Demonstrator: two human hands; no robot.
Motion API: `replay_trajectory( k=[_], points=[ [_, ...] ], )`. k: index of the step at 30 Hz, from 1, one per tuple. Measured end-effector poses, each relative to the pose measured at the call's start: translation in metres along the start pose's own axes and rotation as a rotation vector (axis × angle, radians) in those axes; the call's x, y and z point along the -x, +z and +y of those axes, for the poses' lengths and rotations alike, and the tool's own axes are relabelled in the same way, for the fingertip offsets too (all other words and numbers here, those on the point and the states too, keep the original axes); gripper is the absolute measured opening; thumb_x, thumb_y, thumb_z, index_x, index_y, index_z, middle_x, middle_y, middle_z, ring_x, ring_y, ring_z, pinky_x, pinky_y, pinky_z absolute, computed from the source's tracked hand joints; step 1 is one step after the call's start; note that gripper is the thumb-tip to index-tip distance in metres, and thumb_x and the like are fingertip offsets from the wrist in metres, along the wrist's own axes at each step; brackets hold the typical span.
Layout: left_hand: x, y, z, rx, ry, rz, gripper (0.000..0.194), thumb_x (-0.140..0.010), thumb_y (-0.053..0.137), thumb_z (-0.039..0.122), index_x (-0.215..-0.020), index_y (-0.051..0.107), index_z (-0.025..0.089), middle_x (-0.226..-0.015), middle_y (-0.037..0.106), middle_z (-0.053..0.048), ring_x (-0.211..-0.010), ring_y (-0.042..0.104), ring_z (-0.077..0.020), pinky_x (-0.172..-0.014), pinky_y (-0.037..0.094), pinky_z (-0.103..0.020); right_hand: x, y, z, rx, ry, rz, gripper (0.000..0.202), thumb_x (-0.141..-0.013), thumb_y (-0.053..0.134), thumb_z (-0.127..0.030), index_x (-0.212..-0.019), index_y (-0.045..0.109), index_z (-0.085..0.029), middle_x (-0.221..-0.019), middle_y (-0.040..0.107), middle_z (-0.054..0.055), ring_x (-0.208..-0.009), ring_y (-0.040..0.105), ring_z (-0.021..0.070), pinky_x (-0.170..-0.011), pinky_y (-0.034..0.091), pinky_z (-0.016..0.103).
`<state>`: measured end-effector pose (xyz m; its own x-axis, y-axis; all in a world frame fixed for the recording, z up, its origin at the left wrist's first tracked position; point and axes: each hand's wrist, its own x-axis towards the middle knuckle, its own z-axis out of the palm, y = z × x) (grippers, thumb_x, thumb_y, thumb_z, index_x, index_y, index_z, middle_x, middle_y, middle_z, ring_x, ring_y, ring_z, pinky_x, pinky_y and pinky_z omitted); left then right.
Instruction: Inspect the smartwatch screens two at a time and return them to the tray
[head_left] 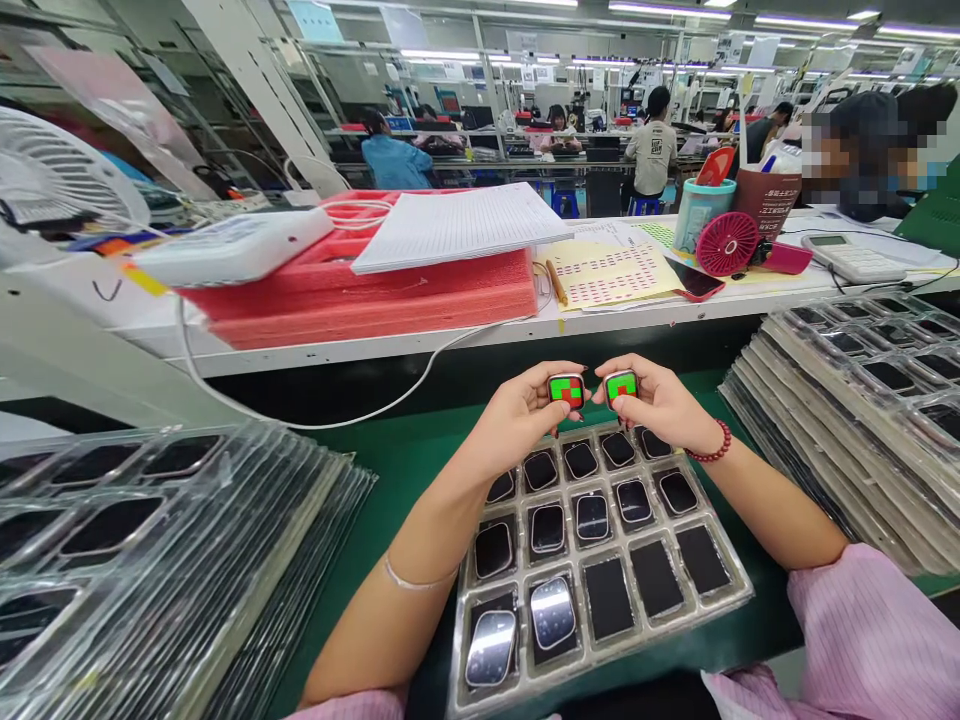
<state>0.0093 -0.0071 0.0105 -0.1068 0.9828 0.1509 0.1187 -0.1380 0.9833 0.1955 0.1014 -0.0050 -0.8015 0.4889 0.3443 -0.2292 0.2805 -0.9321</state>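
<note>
Just right of the frame's centre, my left hand (pixel 525 408) grips one green-and-red-lit watch (pixel 566 391) and my right hand (pixel 660 402) a second watch (pixel 621 386), above the compartmented tray (pixel 609 655) at lower centre on the worktop (pixel 401 450).

Left hand (pixel 525 405) pinches a lit watch (pixel 565 389), right hand (pixel 664 400) a second lit watch (pixel 621 383), both screens green/red, over tray (pixel 645 630) far edge. Tray near row: dark-faced units (pixel 553 612) in two cells by left corner, black padding (pixel 658 578) in three toward right corner. Left stack (pixel 247 560) and right stack (pixel 825 440) flank tray's side edges. Red foam (pixel 375 305) along shelf (pixel 630 317) near edge.
</note>
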Motion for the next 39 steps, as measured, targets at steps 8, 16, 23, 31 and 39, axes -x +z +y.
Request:
replay_trajectory(
  k=[8,16,23,31,39],
  points=[
    [-0.002,0.001,-0.002,0.025,0.040,0.009,0.038,-0.076,0.074,0.026,-0.110,0.064,0.015,-0.091,0.073,-0.006,-0.071,0.066,-0.0145,-0.064,0.052,-0.026,0.000,0.000,0.001,0.017,-0.076,-0.036,0.030,-0.085,0.059,-0.016,-0.115,0.054,-0.015,-0.092,0.067,0.006,-0.072,0.059,0.0121,-0.056,0.047,0.020],
    [0.001,0.003,0.003,0.014,0.047,0.015,0.032,-0.079,0.074,0.038,-0.101,0.066,0.015,-0.084,0.072,-0.006,-0.065,0.064,-0.0142,-0.050,0.043,-0.022,0.002,0.001,-0.005,0.070,-0.085,-0.022,0.016,-0.087,0.060,-0.019,-0.102,0.060,-0.015,-0.082,0.069,0.005,-0.075,0.065,0.0154,-0.067,0.050,0.026],
    [0.003,0.005,0.008,-0.010,0.068,0.041,0.030,-0.081,0.071,0.045,-0.089,0.067,0.016,-0.076,0.071,-0.004,-0.061,0.061,-0.0135,-0.057,0.050,-0.026,0.003,0.001,-0.008,0.046,-0.005,-0.015,0.017,-0.090,0.060,-0.029,-0.098,0.062,-0.015,-0.078,0.069,0.005,-0.065,0.059,0.0131,-0.054,0.045,0.021],
    [0.003,0.006,0.008,-0.026,0.051,0.027,0.027,-0.079,0.073,0.039,-0.092,0.067,0.016,-0.077,0.071,-0.003,-0.063,0.061,-0.0138,-0.060,0.051,-0.026,0.002,0.000,-0.006,-0.044,0.046,-0.021,0.027,-0.093,0.055,-0.038,-0.103,0.063,-0.014,-0.083,0.068,0.006,-0.063,0.057,0.0112,-0.051,0.047,0.019],
    [0.000,0.004,0.004,0.003,0.038,0.041,0.033,-0.072,0.076,0.027,-0.100,0.063,0.016,-0.084,0.070,-0.004,-0.075,0.065,-0.0169,-0.069,0.052,-0.029,-0.001,-0.002,0.003,-0.109,0.062,-0.026,0.041,-0.084,0.057,-0.019,-0.125,0.052,-0.018,-0.103,0.066,0.006,-0.068,0.059,0.0094,-0.057,0.055,0.020]
  ],
)
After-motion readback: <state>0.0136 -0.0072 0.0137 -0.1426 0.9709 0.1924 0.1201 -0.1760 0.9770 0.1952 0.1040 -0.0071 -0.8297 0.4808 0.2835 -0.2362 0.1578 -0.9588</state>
